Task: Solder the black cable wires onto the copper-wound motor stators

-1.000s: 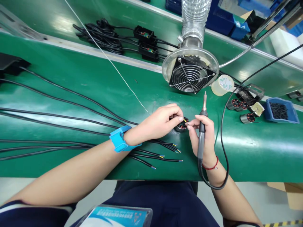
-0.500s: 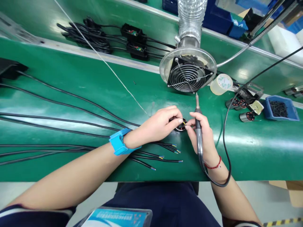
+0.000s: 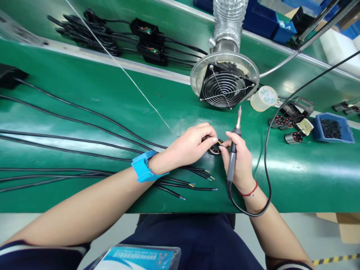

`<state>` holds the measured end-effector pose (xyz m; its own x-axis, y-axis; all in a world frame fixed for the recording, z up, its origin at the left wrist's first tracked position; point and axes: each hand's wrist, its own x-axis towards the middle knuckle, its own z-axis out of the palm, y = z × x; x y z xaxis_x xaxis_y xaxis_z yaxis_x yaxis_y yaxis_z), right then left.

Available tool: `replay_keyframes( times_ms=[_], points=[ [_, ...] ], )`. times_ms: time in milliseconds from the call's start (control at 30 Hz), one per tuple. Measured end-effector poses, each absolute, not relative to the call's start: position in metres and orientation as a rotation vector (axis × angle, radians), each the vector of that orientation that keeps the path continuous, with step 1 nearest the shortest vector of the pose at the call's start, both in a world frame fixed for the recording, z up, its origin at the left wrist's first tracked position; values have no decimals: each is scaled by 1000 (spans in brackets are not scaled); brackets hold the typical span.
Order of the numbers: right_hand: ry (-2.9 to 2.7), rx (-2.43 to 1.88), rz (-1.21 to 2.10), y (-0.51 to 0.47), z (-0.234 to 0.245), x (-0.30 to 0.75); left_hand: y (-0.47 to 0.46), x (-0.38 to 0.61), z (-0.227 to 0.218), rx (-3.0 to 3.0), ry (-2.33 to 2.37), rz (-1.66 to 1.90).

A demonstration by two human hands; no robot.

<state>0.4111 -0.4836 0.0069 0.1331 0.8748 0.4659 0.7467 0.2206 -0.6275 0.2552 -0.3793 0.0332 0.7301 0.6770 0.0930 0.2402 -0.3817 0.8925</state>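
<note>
My left hand (image 3: 189, 145) is closed, pinching a small round motor coil (image 3: 215, 147) with a yellow wire at it, on the green bench (image 3: 84, 112). A blue wrist strap (image 3: 144, 167) sits on that wrist. My right hand (image 3: 237, 160) is wrapped round a soldering iron (image 3: 234, 150), its tip pointing up and away from the coil, while its fingertips touch the coil's right side. The iron's black cord (image 3: 267, 157) loops off to the right. Several black cables with stripped coloured ends (image 3: 197, 180) lie just under my left wrist.
A fume extractor fan (image 3: 224, 83) on a ribbed hose stands behind the hands. A tape roll (image 3: 263, 99), more motor coils (image 3: 284, 122), a metal holder (image 3: 298, 108) and a blue tray of black parts (image 3: 333, 129) lie at right. Black connectors and bundled cables (image 3: 146, 33) lie at the back.
The soldering iron has tilted slightly in my right hand, its tip swinging a little to the right. Both hands stay at the coil. The view has shifted a bit.
</note>
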Motion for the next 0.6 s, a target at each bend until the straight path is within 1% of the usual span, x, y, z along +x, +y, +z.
replay_keyframes(
  times_ms=[133, 200, 333, 600],
  points=[
    [-1710, -1563, 169, -485, 11, 415, -380, 256, 34, 1953, 683, 589],
    [-1713, -1572, 215, -486, 11, 416, -380, 256, 34, 1945, 693, 596],
    [-1645, -1556, 334, -485, 11, 416, -379, 256, 35, 1950, 691, 584],
    [-1463, -1545, 445, -484, 15, 406, -374, 254, 37, 2047, 607, 525]
  ],
)
